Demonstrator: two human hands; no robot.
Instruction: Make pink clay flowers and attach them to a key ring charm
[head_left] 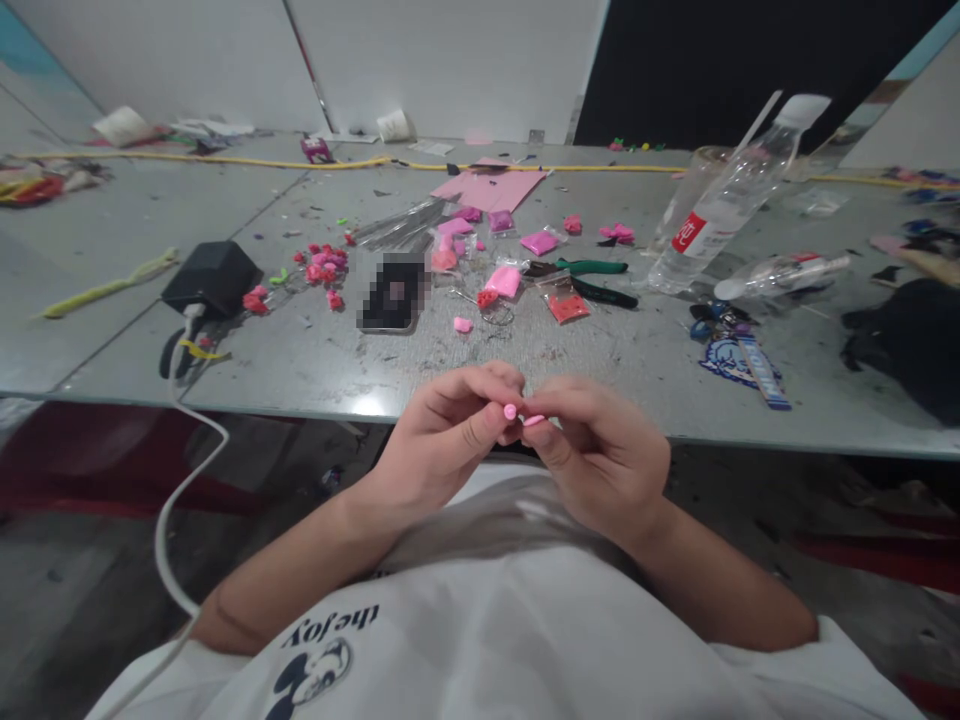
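Note:
My left hand (457, 430) pinches a small rolled bud of pink modelling clay (511, 411) between thumb and fingers. Between the thumb and forefinger of my right hand (600, 440) is a small flattened piece of pink clay (533, 421). Both hands meet in front of my body at the table's near edge, their fingertips close together. Past them on the table lie a loose lump of pink clay (463, 325), a small red clay flower (487, 299) beside a thin wire loop, and a packet of bright pink clay (504, 281).
Green-handled pliers (592, 267) lie beyond my hands, near a red clay packet (566, 303). A phone (390, 295), several clay flowers (322, 265) and a black adapter (210, 278) with a white cable are to the left. A plastic bottle (739, 190) stands tilted at the right.

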